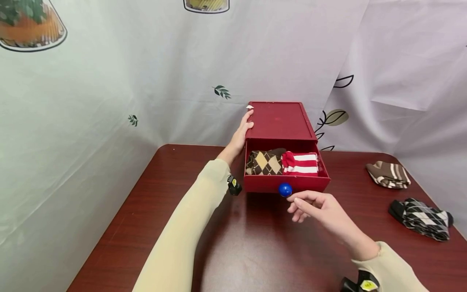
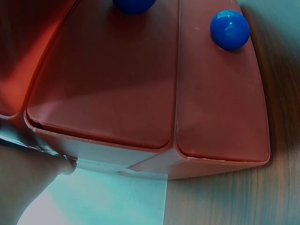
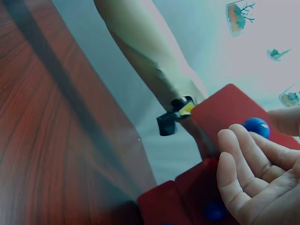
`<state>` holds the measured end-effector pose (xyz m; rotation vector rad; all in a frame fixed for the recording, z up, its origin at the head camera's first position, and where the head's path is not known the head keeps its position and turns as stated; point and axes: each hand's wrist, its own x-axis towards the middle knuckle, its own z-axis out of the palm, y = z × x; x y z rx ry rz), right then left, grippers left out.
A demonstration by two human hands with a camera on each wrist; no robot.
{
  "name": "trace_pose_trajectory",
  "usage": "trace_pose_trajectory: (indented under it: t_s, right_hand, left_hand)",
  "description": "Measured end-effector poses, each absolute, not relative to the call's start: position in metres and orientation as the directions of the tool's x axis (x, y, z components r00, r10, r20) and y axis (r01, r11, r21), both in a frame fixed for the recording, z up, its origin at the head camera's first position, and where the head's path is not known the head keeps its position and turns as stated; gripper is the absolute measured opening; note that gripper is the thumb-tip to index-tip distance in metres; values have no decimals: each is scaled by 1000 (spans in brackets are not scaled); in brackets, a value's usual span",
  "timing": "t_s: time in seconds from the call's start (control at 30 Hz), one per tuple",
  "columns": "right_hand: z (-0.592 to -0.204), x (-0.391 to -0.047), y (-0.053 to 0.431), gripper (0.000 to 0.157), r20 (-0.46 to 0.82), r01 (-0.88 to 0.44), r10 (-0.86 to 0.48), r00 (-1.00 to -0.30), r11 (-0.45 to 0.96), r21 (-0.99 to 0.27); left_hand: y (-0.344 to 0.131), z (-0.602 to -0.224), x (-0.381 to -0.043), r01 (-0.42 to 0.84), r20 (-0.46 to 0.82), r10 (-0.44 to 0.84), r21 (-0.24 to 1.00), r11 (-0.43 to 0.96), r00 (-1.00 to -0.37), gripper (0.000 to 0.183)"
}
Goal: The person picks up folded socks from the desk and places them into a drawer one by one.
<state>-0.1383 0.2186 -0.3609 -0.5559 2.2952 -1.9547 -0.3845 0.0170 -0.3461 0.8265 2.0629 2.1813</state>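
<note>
A red drawer cabinet stands at the back of the table, its top drawer pulled out. Inside lie brown argyle socks and red-and-white striped socks, side by side. My left hand rests against the cabinet's left side, fingertips over the top edge. Just below the drawer's blue knob is my right hand, index fingertip right at it. In the right wrist view the fingers are loosely extended, with the blue knob behind them.
At the table's right lie brown striped socks and, nearer, black-and-white argyle socks. Lower drawers with blue knobs show in the left wrist view. A white printed curtain hangs behind the table.
</note>
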Motion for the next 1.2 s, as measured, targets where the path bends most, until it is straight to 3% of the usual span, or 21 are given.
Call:
trace_pose_trajectory:
  t_s: [0.27,0.5,0.9,1.2]
  right_hand:
    - [-368,-150,204,29,88,-108,-283,-955,55,-993]
    - [-364,-156,202,32,60,-76,-238,-969,57,-995]
    - [-357,-178,202,27,34,-30,-173,-984,-25,-999]
    - [-355,-200,204,27,30,-16,-171,-985,-86,-996]
  left_hand:
    - [13,-338,-379,303,331,402,944,-132,-854,56]
    - [10,-324,-364,279,315,422,949,-145,-850,58]
    - [19,-347,-386,319,345,371,938,-131,-862,57]
    - [12,-327,-365,246,299,430,953,-176,-852,57]
